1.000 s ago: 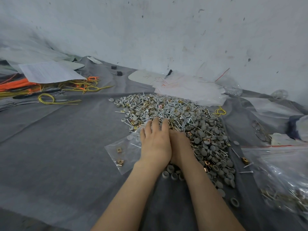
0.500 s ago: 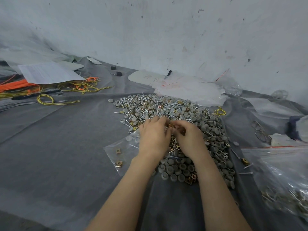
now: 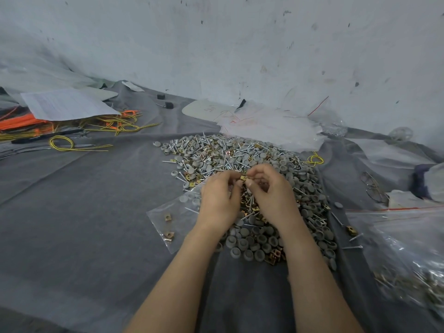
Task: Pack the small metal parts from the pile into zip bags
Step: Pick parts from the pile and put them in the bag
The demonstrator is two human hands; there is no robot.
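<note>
A pile of small parts [image 3: 242, 159] lies on grey cloth: silver screws, grey round caps and brass clips mixed together. My left hand [image 3: 217, 203] and my right hand [image 3: 274, 195] hover over the pile's middle, fingertips meeting. Between them they pinch one small brass clip [image 3: 243, 177]. A clear zip bag [image 3: 173, 217] lies flat just left of my left hand, partly under it, with a few brass clips and caps inside.
A large clear bag [image 3: 403, 255] holding several packed parts lies at the right. Loose plastic sheets [image 3: 271, 128] sit behind the pile. Yellow and orange wires [image 3: 72, 131] and a paper sheet [image 3: 64, 104] lie at the far left. A wall rises close behind.
My hands lay flat on the pile a second ago. They have since lifted, curled and come together on a brass clip above the pile.
</note>
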